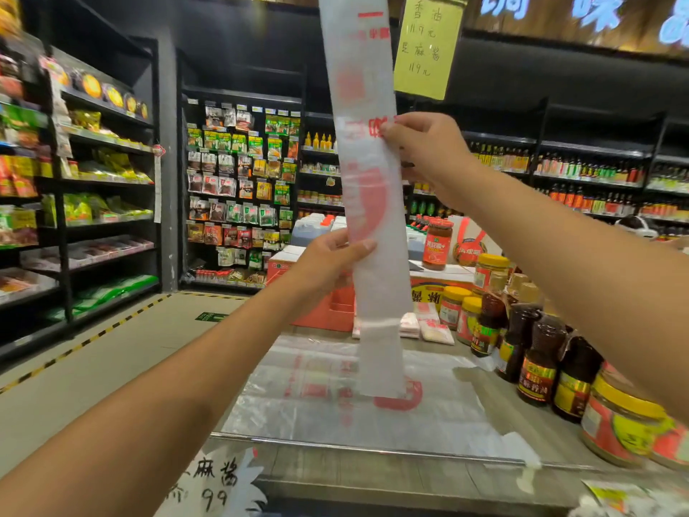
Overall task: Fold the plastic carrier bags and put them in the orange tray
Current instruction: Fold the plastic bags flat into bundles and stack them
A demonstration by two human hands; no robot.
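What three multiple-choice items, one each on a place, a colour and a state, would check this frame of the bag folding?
1. Where does the right hand pinch the held bag?
A. Above the left hand
B. Below the left hand
C. At the bag's bottom end

2. What colour is the print on the held bag?
A. Blue
B. Red
C. Green

3. What state is the held bag in?
A. Crumpled into a ball
B. Opened out wide
C. Folded into a long narrow strip, held upright

Answers:
1 A: the right hand's fingers pinch the strip's edge higher up than the left hand grips it.
2 B: red marks show along the plastic.
3 C: it hangs as a narrow strip over the flat bags.
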